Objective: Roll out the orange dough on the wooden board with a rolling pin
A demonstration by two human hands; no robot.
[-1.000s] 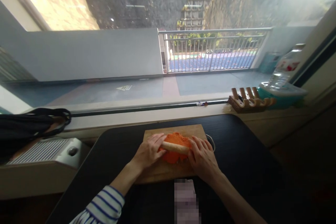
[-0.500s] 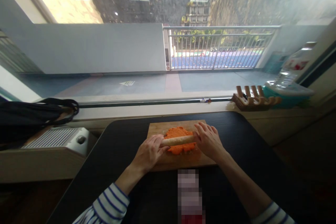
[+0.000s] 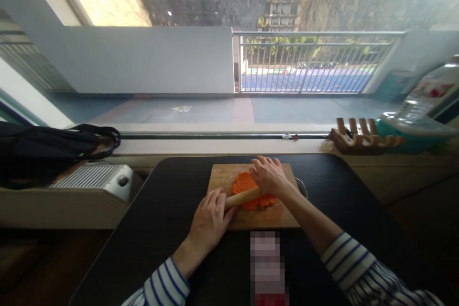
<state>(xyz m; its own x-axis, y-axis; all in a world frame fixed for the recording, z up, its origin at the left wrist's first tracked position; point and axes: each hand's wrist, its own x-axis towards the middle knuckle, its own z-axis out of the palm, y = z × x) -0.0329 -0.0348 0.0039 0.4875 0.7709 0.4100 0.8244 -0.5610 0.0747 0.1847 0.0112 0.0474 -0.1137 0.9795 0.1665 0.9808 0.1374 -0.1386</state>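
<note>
A wooden rolling pin [image 3: 244, 197] lies slantwise across a flattened sheet of orange dough [image 3: 247, 181]. Under the dough is a wooden cutting board [image 3: 267, 222], with small flecks on its surface. My left hand [image 3: 211, 215] is closed on the pin's near left end, beside the dough. At the far right end, my right hand [image 3: 269, 175] rests over the pin with its fingers bent and covers part of the dough. The pin's tip under that hand is hidden.
The board sits on a black table [image 3: 172, 196]. A metal ring handle [image 3: 303, 187] sticks out at the board's right edge. Along the windowsill stand a wooden rack [image 3: 358, 137], a teal box [image 3: 412, 131] and a clear bottle [image 3: 426, 88]. A black bag [image 3: 46, 153] lies left.
The rolling pin has turned from nearly level to slanting, its right end now farther away. My right hand has moved forward and left with it. The view has shifted slightly, and the ring handle now shows.
</note>
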